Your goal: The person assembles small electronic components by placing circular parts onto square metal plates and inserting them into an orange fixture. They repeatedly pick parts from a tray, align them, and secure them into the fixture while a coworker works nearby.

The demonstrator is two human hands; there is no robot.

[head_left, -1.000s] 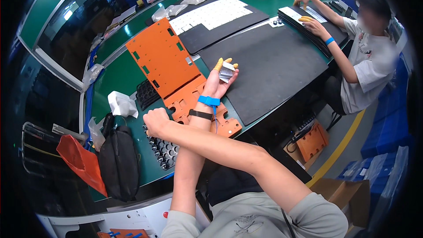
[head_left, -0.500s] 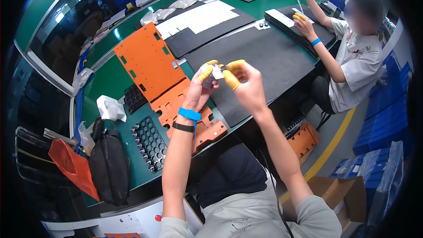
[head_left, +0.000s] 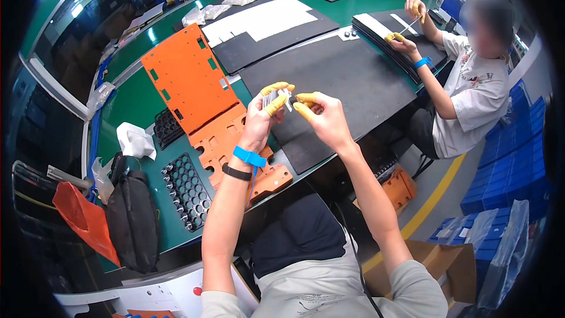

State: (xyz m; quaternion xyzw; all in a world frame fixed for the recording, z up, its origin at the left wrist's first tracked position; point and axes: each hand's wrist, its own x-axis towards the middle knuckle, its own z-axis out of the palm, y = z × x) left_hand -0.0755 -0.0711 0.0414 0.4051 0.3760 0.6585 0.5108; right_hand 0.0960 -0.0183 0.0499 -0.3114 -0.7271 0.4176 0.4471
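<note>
My left hand [head_left: 263, 116], with yellow finger covers and a blue wrist strap [head_left: 249, 157], is closed around a small bundle of thin white-and-grey pieces [head_left: 270, 99]. Facing it, my right hand [head_left: 325, 119], also in yellow finger covers, pinches at a small dark bit [head_left: 293, 100] beside the bundle's edge. What exactly lies between the right fingertips is too small to name. Both hands are above the black mat [head_left: 347, 88] and just right of the orange hinged-looking fixture, whose flat plate [head_left: 189, 79] stands beyond its notched base [head_left: 223, 141].
Left of the fixture lies a black tray with round holes [head_left: 197, 193], small shiny parts along its side. Near it are a white tissue pack [head_left: 136, 141], a black bag [head_left: 133, 221] and an orange pouch [head_left: 88, 218]. A co-worker [head_left: 471, 82] sits at the right beside stacked black sheets [head_left: 382, 41].
The view has shifted slightly. In my left hand the pieces have turned more edge-on, and my right fingers remain close to them. The co-worker's hands have moved closer together.
</note>
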